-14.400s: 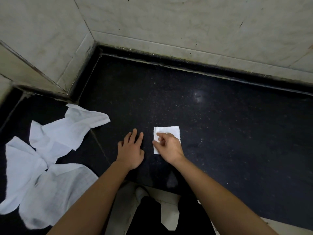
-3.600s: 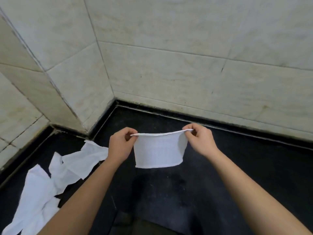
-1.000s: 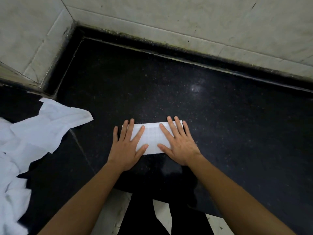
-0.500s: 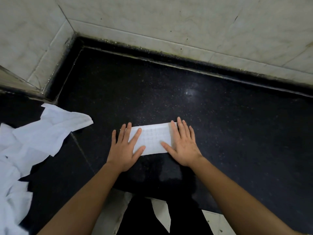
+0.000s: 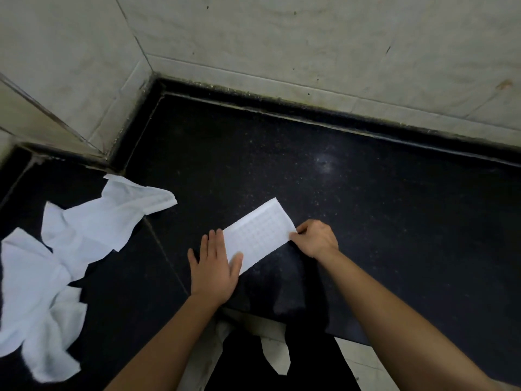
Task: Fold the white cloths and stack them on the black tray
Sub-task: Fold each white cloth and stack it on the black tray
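At the far left, a heap of loose white cloths (image 5: 53, 266) lies crumpled on the black counter (image 5: 366, 221), one corner reaching out toward the middle. The heap sits well apart from the hands, across a thin seam in the dark surface.

Next comes the left hand (image 5: 215, 266), laid flat and palm down on the counter, its fingers (image 5: 211, 244) straight and held close together, the thumb spread out to the side. The thumb and the edge of the palm press on the near left end of the folded white cloth (image 5: 258, 235).

That cloth is a long narrow strip with a faint grid pattern, lying on the counter at a slant, its far end pointing up and to the right. It lies close to the counter's front edge.

The right hand (image 5: 317, 238) pinches the cloth's right corner between thumb and curled fingers, closed tightly on the fabric. Whether that corner is lifted off the surface is hard to tell.

Behind everything, pale tiled walls (image 5: 310, 38) meet in a corner at the upper left. No tray can be made out as separate from the black surface.
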Available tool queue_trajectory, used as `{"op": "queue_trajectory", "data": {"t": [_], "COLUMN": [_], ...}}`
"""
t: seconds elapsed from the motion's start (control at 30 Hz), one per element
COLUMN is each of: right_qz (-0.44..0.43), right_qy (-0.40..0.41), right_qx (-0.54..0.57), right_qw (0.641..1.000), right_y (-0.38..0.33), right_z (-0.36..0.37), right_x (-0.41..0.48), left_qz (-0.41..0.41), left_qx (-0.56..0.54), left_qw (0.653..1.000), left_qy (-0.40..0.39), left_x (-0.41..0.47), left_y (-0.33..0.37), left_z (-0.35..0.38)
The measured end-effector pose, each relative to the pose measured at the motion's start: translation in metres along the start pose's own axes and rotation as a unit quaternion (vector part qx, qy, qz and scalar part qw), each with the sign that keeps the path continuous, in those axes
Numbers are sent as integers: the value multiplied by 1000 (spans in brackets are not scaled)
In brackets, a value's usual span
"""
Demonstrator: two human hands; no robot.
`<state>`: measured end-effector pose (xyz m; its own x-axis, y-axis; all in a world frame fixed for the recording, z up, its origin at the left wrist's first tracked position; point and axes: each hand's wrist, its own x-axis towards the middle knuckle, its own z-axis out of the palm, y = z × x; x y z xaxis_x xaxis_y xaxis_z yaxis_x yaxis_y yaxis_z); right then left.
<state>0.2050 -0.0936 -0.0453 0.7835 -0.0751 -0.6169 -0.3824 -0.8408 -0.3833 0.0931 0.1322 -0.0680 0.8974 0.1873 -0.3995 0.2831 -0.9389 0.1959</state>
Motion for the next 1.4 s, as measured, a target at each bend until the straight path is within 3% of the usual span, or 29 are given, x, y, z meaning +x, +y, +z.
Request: {"op": "queue_trajectory", "data": {"t": [0.1, 0.3, 0.53, 0.73, 0.87, 1.17, 1.3, 1.4], "right_qz": [-32, -178, -313, -293, -270, -266, -288, -313], "right_qy": [1, 8, -24, -4, 15, 40, 112, 157], "right_qx": [55, 88, 90, 114, 146, 102, 92, 148], "right_qw": [998, 980, 945, 949, 952, 958, 947, 925], "right_y": [-6, -25, -34, -24, -23, -24, -33, -43], "right_z": [-7, -37, -74, -96, -104, -119, -132, -145], "right_x": [0, -13, -33, -34, -35, -49, -52, -57], "left_qz": [9, 68, 212, 250, 213, 203, 230, 241], "left_qx": [-18, -123, -27, -72, -125, -167, -179, -187], "left_qw": [999, 990, 976, 965, 967, 965, 951, 931], "left_qy": [42, -7, -51, -30, -66, -11, 103, 198], "left_x": [12, 64, 91, 90, 81, 66, 63, 60], "left_y": [-3, 11, 59, 73, 73, 79, 87, 93], "left_z": [-20, -88, -129, -141, -150, -153, -170, -188]}}
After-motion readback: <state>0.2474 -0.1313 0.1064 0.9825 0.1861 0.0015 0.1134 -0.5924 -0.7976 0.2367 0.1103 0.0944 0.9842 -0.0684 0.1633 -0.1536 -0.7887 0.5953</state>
